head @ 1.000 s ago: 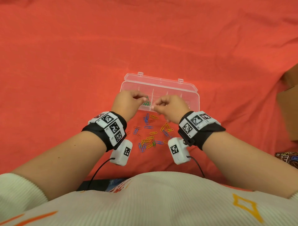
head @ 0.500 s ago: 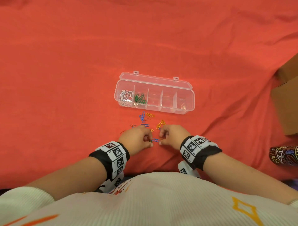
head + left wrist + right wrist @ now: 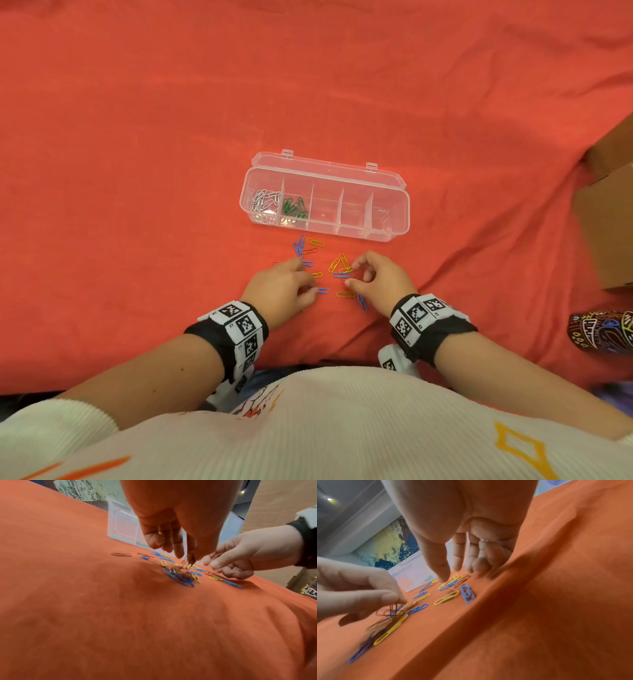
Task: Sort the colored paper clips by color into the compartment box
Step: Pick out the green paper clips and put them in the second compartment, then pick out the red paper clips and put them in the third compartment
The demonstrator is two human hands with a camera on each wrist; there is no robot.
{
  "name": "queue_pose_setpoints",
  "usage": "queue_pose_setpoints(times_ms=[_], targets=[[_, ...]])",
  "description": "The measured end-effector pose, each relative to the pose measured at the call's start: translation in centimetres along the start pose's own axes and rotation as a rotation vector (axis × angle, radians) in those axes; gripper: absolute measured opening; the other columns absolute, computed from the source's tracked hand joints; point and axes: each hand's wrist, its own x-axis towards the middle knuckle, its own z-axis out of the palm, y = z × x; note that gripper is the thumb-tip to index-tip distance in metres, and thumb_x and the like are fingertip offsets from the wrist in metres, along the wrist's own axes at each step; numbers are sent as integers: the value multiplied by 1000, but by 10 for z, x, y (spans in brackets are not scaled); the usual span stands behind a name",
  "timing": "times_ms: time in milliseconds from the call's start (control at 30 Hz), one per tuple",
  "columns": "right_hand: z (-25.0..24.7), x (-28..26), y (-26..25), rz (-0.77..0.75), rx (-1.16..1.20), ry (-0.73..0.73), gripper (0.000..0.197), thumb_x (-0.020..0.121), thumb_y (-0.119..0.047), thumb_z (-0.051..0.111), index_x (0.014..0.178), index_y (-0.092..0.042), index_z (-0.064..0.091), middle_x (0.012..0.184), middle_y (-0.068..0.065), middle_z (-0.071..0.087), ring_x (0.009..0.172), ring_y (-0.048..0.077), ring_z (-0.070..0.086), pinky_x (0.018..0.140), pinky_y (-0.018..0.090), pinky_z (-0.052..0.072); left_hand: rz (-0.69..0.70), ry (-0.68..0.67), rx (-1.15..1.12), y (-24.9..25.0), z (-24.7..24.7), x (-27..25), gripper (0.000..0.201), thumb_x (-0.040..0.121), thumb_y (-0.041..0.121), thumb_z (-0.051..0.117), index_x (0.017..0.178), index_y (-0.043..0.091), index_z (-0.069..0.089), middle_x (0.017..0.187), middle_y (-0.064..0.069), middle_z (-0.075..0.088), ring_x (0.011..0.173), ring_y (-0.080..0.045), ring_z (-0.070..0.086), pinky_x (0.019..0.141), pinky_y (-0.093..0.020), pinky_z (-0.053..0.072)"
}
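A clear compartment box (image 3: 390, 205) lies open on the red cloth. Its leftmost cell holds white clips (image 3: 264, 202), and the cell beside it holds green clips (image 3: 294, 208); the other cells look empty. Loose blue, yellow and red paper clips (image 3: 337, 269) are scattered just in front of the box. My left hand (image 3: 305, 284) hovers over the pile's left side and pinches a red clip (image 3: 190, 564) between thumb and finger, also seen as a dangling red clip (image 3: 393, 608). My right hand (image 3: 352, 274) is over the pile's right side, thumb and forefinger (image 3: 442, 573) apart and pointing down at a blue clip (image 3: 449, 584), holding nothing.
A cardboard box (image 3: 609, 212) stands at the right edge of the cloth. A dark patterned object (image 3: 603, 332) lies below it. A fold in the cloth (image 3: 513, 574) runs just right of the pile.
Both hands came back from over the box to the loose pile. They then moved slightly apart, and the left hand has taken hold of a red clip.
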Motion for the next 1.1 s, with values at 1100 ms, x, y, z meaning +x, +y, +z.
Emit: queue_pose_setpoints(times_ms=[1100], targets=[[-2, 14, 0, 116, 181, -113, 13, 82, -6, 65, 78, -19, 65, 59, -4, 57, 33, -6, 49, 43, 3, 37, -145, 225, -348, -18, -37, 32, 12, 82, 22, 65, 92, 23, 71, 76, 7, 54, 63, 0, 45, 65, -24, 36]])
